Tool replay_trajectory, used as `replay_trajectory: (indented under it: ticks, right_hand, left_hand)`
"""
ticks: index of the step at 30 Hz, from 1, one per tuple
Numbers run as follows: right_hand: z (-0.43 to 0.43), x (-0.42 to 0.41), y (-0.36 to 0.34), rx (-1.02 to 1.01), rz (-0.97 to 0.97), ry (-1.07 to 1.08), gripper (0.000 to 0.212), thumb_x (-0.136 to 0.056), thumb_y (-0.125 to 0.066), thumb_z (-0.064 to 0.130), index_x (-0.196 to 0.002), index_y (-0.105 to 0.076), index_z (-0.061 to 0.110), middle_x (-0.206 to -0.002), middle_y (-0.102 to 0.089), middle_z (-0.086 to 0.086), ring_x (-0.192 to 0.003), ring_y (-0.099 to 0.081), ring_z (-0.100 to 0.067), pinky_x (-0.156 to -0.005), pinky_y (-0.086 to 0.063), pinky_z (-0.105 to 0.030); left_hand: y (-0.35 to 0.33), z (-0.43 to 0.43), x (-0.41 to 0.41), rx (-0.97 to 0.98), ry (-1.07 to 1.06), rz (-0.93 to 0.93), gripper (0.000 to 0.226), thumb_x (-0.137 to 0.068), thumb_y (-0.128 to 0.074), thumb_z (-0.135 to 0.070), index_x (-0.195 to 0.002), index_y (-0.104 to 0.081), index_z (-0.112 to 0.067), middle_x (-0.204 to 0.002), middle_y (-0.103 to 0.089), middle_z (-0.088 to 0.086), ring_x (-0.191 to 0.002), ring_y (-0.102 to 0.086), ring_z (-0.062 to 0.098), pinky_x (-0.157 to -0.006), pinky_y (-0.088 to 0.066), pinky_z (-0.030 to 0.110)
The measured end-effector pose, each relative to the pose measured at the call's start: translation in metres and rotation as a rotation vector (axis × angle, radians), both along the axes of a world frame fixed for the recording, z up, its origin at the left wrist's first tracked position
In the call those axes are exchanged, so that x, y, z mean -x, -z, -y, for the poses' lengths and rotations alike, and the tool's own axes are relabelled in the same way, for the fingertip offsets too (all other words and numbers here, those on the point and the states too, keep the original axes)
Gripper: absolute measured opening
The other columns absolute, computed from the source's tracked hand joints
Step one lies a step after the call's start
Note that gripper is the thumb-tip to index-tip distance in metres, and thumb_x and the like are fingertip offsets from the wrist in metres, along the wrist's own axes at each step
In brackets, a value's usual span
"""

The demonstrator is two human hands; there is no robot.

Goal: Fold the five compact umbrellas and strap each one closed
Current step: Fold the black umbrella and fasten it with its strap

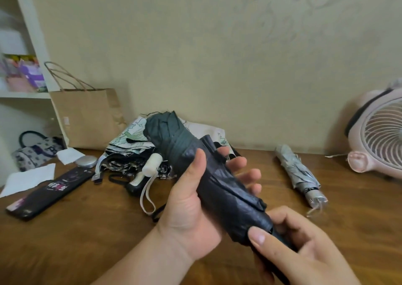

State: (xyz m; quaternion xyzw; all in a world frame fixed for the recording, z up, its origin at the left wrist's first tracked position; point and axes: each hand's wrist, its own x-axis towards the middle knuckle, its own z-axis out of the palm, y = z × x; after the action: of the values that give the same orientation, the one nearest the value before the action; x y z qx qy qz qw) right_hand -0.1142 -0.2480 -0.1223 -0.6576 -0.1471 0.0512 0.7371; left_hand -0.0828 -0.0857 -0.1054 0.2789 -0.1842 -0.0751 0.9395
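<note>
Nearest the lens, the right grip (304, 247) curled its thumb and fingers round the handle end of the dark umbrella (228, 191), which was held in the air above the bench (87, 230). The left grip (195, 197) wrapped the umbrella's middle, thumb on top and fingertips showing from beneath. Its canopy looked rolled tight with a band wound near the far end, though whether that strap was fastened I could not tell. By my reading the task stood near its midpoint: a silver umbrella (300, 171) lay rolled on the bench to the right, while a heap of loose patterned umbrellas (130, 149) — one with a white handle (152, 165) — waited unfolded behind the hands. On the brown wooden bench there were also a long black case (50, 193), sheets of white tissue (30, 179) and a paper bag (87, 119) against the beige wall. A pink fan (378, 136) sat at the right edge, and a white shelf (26, 94) at the left.
</note>
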Motion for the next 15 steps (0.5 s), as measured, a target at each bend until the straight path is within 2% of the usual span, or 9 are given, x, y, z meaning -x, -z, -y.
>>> replay_trajectory:
  ticks: [3,7,9,12,15]
  right_hand:
    - [0.001,0.000,-0.001,0.006,0.009,-0.043,0.068,-0.029,-0.097,0.064,-0.072,-0.072,0.018,-0.073,-0.067,-0.026,-0.052,-0.055,-0.024,-0.047,-0.045,-0.030]
    - [0.003,0.000,-0.001,0.000,-0.047,-0.122,0.067,-0.032,-0.099,0.058,-0.075,-0.072,0.015,-0.077,-0.066,-0.027,-0.054,-0.057,-0.026,-0.048,-0.047,-0.028]
    - [0.004,0.000,0.001,-0.016,-0.110,-0.150,0.059,-0.039,-0.100,0.046,-0.078,-0.072,0.010,-0.071,-0.063,-0.025,-0.054,-0.057,-0.029,-0.047,-0.047,-0.030]
    - [0.004,-0.002,0.001,-0.100,-0.233,-0.227,0.045,-0.052,-0.090,0.031,-0.078,-0.067,0.001,-0.061,-0.055,-0.029,-0.048,-0.051,-0.029,-0.044,-0.044,-0.030]
    - [0.004,-0.007,0.006,-0.182,-0.401,-0.276,0.061,-0.053,-0.088,0.027,-0.087,-0.059,-0.015,-0.062,-0.056,-0.030,-0.045,-0.052,-0.028,-0.043,-0.044,-0.029]
  left_hand:
    - [0.001,-0.002,0.000,-0.019,-0.017,0.026,0.053,-0.060,-0.097,-0.042,-0.098,-0.071,-0.017,-0.085,-0.067,0.006,-0.078,-0.069,0.028,-0.081,-0.058,0.045]
    - [0.002,-0.006,-0.002,-0.086,-0.029,0.035,0.044,-0.065,-0.093,-0.045,-0.085,-0.064,-0.020,-0.076,-0.058,-0.001,-0.071,-0.062,0.019,-0.080,-0.054,0.042]
    - [0.003,-0.009,-0.004,-0.106,-0.020,0.037,0.043,-0.066,-0.093,-0.042,-0.085,-0.062,-0.020,-0.077,-0.058,-0.002,-0.073,-0.061,0.019,-0.082,-0.054,0.042]
    - [0.006,-0.013,-0.008,-0.104,0.048,0.070,0.039,-0.073,-0.091,-0.033,-0.092,-0.062,-0.015,-0.087,-0.062,0.003,-0.084,-0.064,0.023,-0.089,-0.053,0.045]
    - [0.003,-0.010,-0.005,-0.135,-0.034,0.009,0.037,-0.066,-0.094,-0.036,-0.083,-0.069,-0.013,-0.080,-0.066,0.005,-0.076,-0.067,0.024,-0.081,-0.057,0.044]
